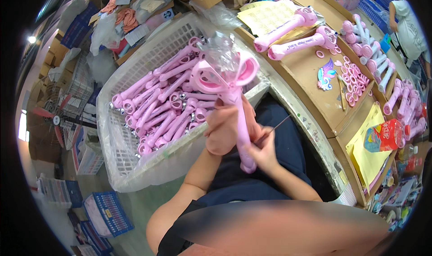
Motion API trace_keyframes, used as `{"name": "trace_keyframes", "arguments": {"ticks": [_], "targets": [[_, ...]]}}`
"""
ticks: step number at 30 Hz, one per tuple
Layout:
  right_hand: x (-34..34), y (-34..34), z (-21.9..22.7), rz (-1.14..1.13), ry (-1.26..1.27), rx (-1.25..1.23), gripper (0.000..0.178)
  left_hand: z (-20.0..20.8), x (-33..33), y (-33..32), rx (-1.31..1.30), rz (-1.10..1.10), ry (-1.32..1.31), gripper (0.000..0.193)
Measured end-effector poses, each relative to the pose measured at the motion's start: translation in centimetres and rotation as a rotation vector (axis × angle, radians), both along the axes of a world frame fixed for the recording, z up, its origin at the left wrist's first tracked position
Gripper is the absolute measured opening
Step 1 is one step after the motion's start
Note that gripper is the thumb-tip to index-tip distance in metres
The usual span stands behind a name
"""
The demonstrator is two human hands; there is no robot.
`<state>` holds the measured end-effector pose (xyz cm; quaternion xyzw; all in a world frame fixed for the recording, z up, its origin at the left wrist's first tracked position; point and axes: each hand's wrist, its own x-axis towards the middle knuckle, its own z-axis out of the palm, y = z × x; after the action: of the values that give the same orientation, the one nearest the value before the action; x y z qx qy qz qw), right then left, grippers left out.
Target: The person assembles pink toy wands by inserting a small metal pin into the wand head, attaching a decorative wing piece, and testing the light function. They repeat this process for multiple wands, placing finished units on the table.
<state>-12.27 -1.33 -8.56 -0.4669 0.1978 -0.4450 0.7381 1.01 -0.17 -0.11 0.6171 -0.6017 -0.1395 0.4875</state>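
Observation:
My left hand (223, 129), in a salmon-coloured glove, grips a pink plastic toy wand (243, 121). The wand stands upright before my lap, with a bow-shaped head (246, 70) and a clear, shiny part at its top. Low on the handle, my bare right hand (265, 151) is closed around a thin dark rod-like tool (280, 123), whose tip points up and right. Fingers hide the tool's other end, so I cannot tell whether it touches the wand. Left of my hands, a white plastic basket (118, 166) lined with clear film holds a heap of similar pink wand handles (164, 98).
At right, a cardboard tray (310, 76) holds pink rings (353, 78), a winged sticker-like piece (326, 75) and pink handles (297, 46). A red-labelled bottle (384, 135) lies on yellow paper (364, 143). A fan (56, 120) stands far left; another person (408, 28) is far right.

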Motion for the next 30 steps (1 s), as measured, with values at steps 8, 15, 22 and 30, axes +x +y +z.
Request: {"name": "trace_keyframes", "arguments": {"ticks": [8,15,22,30], "targets": [[-3.0,3.9,-5.9,0.025,0.213,-0.263,0.056,3.7,1.3,-0.8,-0.094,-0.462,1.316,0.056],[-2.9,3.7,-5.5,-0.089,0.376,-0.441,0.056,-0.2,0.1,0.0,0.119,-0.105,0.181,0.029],[-3.0,3.8,-6.3,-0.066,0.35,-0.45,0.055,-1.3,0.2,0.3,0.075,-0.018,-0.2,0.031],[-4.7,2.3,-3.5,0.204,0.595,-0.413,0.031,2.8,2.4,-1.3,-0.075,-0.523,1.284,0.12]]}}
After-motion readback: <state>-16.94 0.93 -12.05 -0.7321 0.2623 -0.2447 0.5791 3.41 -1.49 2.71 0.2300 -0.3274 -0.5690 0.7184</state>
